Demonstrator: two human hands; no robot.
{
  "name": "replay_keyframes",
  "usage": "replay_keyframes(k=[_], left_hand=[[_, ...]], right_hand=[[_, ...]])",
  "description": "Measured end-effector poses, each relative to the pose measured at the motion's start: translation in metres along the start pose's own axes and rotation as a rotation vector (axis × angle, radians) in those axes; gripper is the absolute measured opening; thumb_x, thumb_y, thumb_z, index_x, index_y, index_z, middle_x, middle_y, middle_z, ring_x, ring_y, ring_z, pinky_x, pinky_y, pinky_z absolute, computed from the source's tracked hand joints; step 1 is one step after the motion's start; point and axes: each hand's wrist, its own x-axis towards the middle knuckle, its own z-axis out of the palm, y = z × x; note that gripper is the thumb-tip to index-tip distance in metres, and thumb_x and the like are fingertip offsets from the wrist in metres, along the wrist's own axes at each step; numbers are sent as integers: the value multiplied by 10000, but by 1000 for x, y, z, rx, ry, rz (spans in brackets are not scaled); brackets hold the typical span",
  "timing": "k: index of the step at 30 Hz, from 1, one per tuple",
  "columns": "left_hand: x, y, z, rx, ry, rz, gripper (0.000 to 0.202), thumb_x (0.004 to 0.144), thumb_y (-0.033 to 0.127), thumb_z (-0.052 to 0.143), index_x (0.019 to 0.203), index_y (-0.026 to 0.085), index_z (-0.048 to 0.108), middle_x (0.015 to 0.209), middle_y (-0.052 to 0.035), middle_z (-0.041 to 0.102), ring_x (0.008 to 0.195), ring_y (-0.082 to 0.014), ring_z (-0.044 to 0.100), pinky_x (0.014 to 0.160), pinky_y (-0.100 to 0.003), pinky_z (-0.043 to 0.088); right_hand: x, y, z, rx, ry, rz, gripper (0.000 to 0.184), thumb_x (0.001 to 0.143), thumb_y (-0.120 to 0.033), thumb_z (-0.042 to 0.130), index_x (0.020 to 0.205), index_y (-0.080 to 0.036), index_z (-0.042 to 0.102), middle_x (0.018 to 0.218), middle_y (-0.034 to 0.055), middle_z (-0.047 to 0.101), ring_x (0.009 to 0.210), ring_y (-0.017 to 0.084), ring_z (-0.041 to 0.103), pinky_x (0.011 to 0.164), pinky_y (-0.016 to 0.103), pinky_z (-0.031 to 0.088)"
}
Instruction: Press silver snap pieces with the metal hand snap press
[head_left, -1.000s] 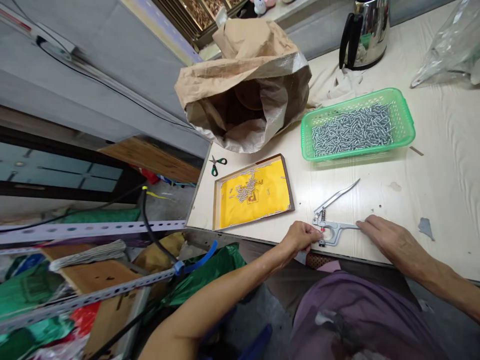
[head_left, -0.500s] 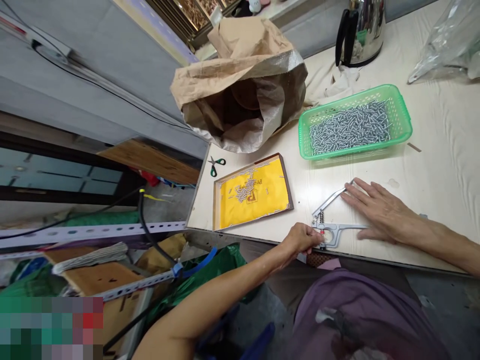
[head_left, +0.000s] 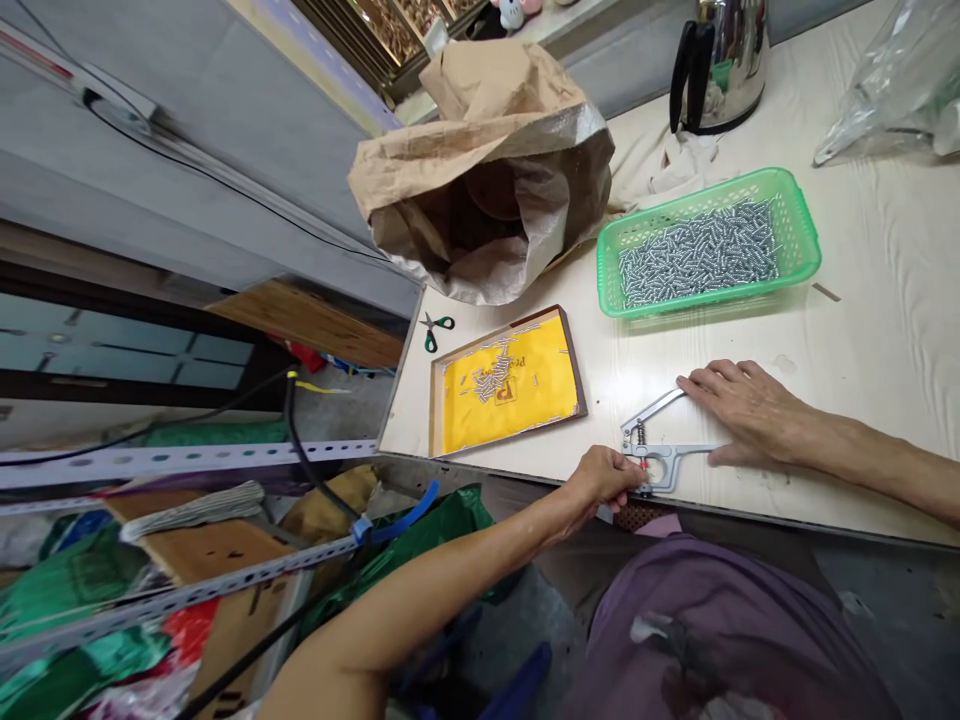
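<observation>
At the table's front edge lie grey metal hand press pliers [head_left: 679, 453], with a raised lever, a spring and a red part at the jaw end. My right hand [head_left: 757, 415] spans the handles, fingers over the lever's end and thumb against the lower handle. At the jaw, my left hand [head_left: 606, 476] is closed in a pinch; what its fingertips hold is too small or hidden to name. Left of it, a shallow cardboard tray [head_left: 583, 395] has a yellow lining and a small pile of slim metal pieces. Behind the pliers, a green plastic basket [head_left: 709, 300] holds many small silvery spring-like pieces.
An open brown paper sack [head_left: 480, 150] stands behind the tray. Green-handled scissors [head_left: 435, 328] lie near the left table edge. At the back are a metal kettle [head_left: 724, 70] and a clear plastic bag [head_left: 892, 90]. A perforated metal rail [head_left: 187, 465] runs left of the table.
My right hand has moved slightly left and its fingers have curled over the lever, which sits a little lower. My left hand stays at the jaw.
</observation>
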Motion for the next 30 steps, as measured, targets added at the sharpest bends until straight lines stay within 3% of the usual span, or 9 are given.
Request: replay_keyframes(k=[6, 8, 11, 13, 16, 20, 22, 27, 30], left_hand=[[-7, -8, 1, 89, 48, 51, 222, 829, 293, 661, 697, 120, 621, 452, 59, 473, 401, -80, 455, 441, -203, 405], [-11, -14, 4, 257, 195, 228, 235, 842, 327, 658, 727, 123, 634, 570, 21, 543, 531, -117, 546, 535, -239, 469], [-9, -16, 14, 546, 489, 638, 196, 853, 333, 660, 923, 151, 643, 899, -49, 625, 857, -188, 614, 746, -312, 524], [-1, -8, 24, 703, 563, 859, 331, 848, 363, 671, 1109, 177, 587, 1105, -91, 598, 1026, -232, 576, 849, -372, 520], [15, 13, 33, 885, 513, 1026, 550, 842, 394, 675, 1289, 166, 448, 1276, -148, 521, 1139, -283, 512, 923, -445, 495], [29, 31, 33, 983, 412, 1040, 640, 836, 382, 679, 1342, 135, 376, 1256, -155, 516, 1107, -295, 507, 906, -453, 488], [31, 33, 31, 988, 392, 1040, 649, 824, 390, 693, 1335, 130, 388, 1212, -141, 526, 1076, -290, 509, 887, -446, 487], [33, 33, 31, 969, 370, 1078, 306, 933, 372, 547, 1162, 168, 552, 995, -83, 573, 966, -246, 524, 825, -397, 484], [36, 36, 32, 986, 368, 1085, 243, 984, 341, 444, 977, 170, 617, 873, -70, 582, 917, -226, 538, 797, -366, 482]], right_hand=[[-2, -6, -8, 13, -28, 17, 527, 674, -445, 762, 1087, -177, 575, 1043, 117, 624, 927, 281, 513, 731, 383, 372], [-5, -8, -8, 24, -15, 30, 489, 686, -411, 767, 1071, -175, 579, 1024, 113, 617, 918, 274, 510, 727, 372, 369], [-7, -12, -7, 15, -1, 54, 504, 674, -361, 798, 1081, -155, 581, 1012, 118, 608, 913, 270, 510, 720, 357, 378], [-9, -14, -6, 9, 3, 56, 509, 673, -338, 808, 1087, -149, 581, 1002, 117, 608, 907, 267, 513, 715, 351, 390], [-9, -15, -6, 11, 19, 48, 475, 706, -336, 793, 1085, -147, 579, 983, 114, 611, 895, 265, 519, 712, 349, 413], [-10, -12, -8, 36, 1, 60, 622, 634, -361, 848, 1121, -94, 570, 1012, 135, 613, 908, 276, 528, 722, 351, 438], [-10, -10, -9, 27, 1, 72, 589, 633, -355, 849, 1089, -91, 585, 1002, 132, 616, 903, 277, 531, 719, 354, 437], [-13, -10, -2, 26, 53, 40, 93, 846, -237, 656, 864, -157, 612, 828, 68, 606, 794, 217, 536, 686, 322, 397], [-15, -12, 4, 40, 82, 16, 174, 926, -153, 510, 778, -179, 598, 732, 40, 581, 721, 187, 526, 669, 305, 377]])
